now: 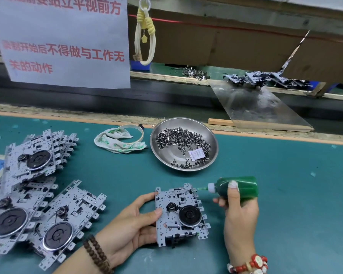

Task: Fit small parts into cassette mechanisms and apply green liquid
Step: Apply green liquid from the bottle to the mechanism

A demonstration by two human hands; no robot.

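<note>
A teal surface point(285, 194) is stretching across the foreground, with a dark conveyor lane running behind it. A large white paper sign point(63, 42) is hanging at the upper left, showing red Chinese print; the readable lines say "要站立平视前方" and "开始后不得做与工作无关的动作". At the left, a pile of metal cassette mechanisms point(28, 194) is lying overlapped; at least four black flywheels are showing among them. Beyond the lane, three more mechanisms point(265, 79) are sitting in a row. A round steel bowl point(158, 153) is holding a heap of small dark parts point(182, 141), too many to count, plus one small white label whose print is too small to read. Beside the bowl, one white cloth point(119, 143) stained green is lying by one tape roll point(135, 132).

Near the front, a single cassette mechanism point(181, 214) is being gripped at its left edge by the left hand point(131, 224), thumb on top. The right hand point(240, 206) is wrapping its fingers around one green bottle point(242, 186), lying sideways, its nozzle tip just beside the mechanism's upper right corner. Each wrist is wearing beaded bracelets.
</note>
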